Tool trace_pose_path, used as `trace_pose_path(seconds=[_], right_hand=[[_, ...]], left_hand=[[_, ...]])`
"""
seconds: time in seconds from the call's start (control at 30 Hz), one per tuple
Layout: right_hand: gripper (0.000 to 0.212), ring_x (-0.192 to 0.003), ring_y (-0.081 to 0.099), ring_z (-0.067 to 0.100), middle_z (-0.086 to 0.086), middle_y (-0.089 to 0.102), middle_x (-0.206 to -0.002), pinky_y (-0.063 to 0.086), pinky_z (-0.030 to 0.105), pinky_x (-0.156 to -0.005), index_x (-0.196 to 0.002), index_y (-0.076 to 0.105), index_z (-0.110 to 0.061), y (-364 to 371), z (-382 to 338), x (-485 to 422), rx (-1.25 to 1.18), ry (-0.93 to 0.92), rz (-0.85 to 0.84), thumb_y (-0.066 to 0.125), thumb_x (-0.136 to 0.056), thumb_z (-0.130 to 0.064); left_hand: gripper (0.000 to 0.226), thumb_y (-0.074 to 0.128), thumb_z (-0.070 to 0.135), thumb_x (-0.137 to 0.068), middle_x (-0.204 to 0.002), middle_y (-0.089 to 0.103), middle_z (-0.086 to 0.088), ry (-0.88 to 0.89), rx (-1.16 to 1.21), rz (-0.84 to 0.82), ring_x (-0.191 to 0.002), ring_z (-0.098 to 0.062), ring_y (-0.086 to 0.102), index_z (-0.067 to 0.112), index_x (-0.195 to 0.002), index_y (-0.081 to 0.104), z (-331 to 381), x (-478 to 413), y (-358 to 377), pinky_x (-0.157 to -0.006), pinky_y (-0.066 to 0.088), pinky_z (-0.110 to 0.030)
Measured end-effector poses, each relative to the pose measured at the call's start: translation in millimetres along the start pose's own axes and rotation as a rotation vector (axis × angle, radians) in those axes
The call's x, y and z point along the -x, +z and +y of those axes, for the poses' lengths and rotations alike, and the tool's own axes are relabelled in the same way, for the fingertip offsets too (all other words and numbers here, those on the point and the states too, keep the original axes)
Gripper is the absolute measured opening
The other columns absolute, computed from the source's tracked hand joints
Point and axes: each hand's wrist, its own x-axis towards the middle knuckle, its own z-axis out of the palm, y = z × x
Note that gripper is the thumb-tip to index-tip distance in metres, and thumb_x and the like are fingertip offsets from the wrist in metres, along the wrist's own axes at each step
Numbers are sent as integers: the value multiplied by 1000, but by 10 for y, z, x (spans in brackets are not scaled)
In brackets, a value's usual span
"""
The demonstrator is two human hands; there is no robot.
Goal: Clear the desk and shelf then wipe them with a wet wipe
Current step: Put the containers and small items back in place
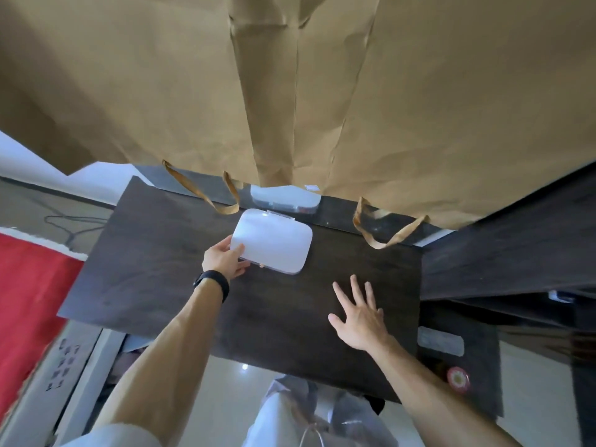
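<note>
Gripping white case (272, 240) by one corner, left hand (224, 258); right hand (359, 319) splayed, empty; your thin pinch could drop it on desk (154, 253)

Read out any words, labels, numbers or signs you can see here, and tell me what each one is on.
No text here can be read.
Dark marks on the pale panel at lower left: too blurred to read.
Red round sticker on the dark unit at lower right: pattern only, too small to tell.
White case under the left hand: no lettering visible.
Brown paper bags: plain.
</note>
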Motion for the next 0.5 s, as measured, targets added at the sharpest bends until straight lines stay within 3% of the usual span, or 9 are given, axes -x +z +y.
trace_pose_path(seconds=[0.5], right_hand=[[81,-150,-22,30,-4,-25,-163,20,68,-114,-154,-1,-46,58,17,-12,4,9,4,51,-93,-52]], left_hand=[[32,54,2,-94,-110,65,-9,-182,285,100,-90,-34,68,18,-120,64,12,-91,201,-81,60,-43]])
